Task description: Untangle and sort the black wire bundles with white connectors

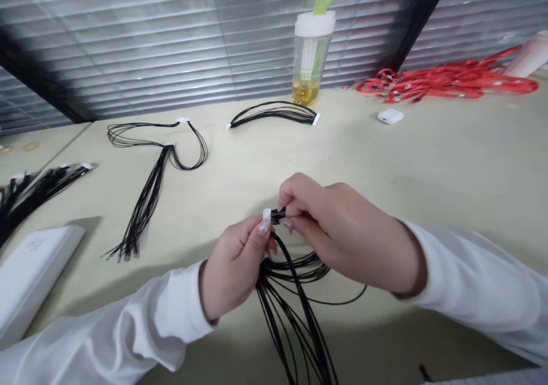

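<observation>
At center frame, the left hand pinched a white connector while the right hand gripped black wires beside it. The harness, trailing toward the bottom edge, looked light, limp, easily strained; the stiffer connector seemed the surest hold.

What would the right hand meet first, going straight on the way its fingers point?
The right hand would likely meet the connector in the left hand, just past the wires it pinches; depth is unclear.

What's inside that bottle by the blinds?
Inside the bottle, yellow liquid with golden bits shows low down; what the bits are, I can't tell. The white lid hides its upper inside.
</observation>
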A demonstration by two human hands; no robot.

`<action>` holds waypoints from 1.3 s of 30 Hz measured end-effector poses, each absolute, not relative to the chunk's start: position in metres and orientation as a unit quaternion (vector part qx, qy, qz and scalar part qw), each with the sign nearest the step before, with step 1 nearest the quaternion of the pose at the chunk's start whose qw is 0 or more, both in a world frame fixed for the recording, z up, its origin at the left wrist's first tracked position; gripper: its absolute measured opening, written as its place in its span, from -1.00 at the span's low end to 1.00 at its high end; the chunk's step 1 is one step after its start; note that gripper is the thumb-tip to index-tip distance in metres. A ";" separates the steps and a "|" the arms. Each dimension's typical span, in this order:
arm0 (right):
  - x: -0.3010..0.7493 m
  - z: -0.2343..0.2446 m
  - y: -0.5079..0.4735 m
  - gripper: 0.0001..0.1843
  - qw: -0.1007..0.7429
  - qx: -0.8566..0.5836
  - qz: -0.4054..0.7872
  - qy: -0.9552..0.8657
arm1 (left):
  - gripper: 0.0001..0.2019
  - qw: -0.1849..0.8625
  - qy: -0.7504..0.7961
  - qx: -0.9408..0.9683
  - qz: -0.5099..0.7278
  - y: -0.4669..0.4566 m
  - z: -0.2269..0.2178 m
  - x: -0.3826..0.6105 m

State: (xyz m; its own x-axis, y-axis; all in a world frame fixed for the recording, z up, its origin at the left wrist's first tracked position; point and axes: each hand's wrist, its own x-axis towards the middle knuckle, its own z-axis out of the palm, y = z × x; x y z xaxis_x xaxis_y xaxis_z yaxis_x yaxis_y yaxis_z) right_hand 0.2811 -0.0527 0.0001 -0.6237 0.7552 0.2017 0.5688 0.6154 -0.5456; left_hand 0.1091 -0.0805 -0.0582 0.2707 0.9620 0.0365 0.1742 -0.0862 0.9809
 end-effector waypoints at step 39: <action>0.281 0.000 -0.047 -0.85 0.249 -0.341 0.386 -0.820 | -0.64 0.518 0.442 0.588 0.436 -0.079 -0.051 0.109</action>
